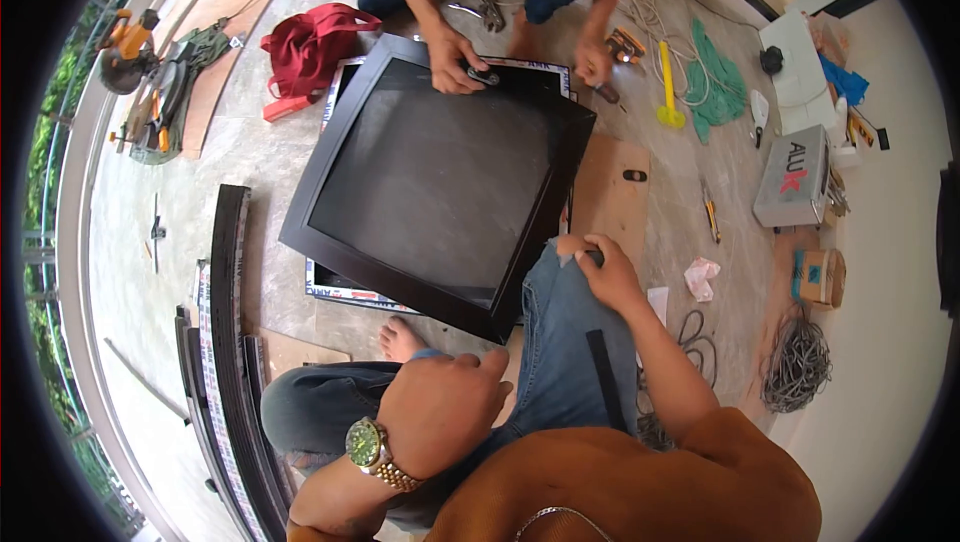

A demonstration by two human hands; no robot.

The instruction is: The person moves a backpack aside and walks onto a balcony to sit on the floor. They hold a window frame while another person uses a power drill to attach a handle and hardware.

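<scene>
A dark-framed panel [430,182] with a grey-black sheet inside lies before my knees, askew over another taped frame [350,294]. My left hand [445,400], a watch on its wrist, is curled above my lap; anything inside it is hidden. At my knee, just off the panel's lower right corner, my right hand [610,277] is closed around a small dark object [596,257], mostly covered by the fingers. Across from me, a co-worker's hand [455,60] touches a small round black piece [483,75] on the frame's top edge. The co-worker's other hand [593,60] is near a screwdriver-like tool [607,93].
Long dark profiles [230,342] lie at left. A red bag [318,47] sits beyond the panel. To the right are a yellow hammer-shaped tool [669,87], green netting [714,82], a silver case [793,177], a cardboard box [822,277] and coiled cable [797,362].
</scene>
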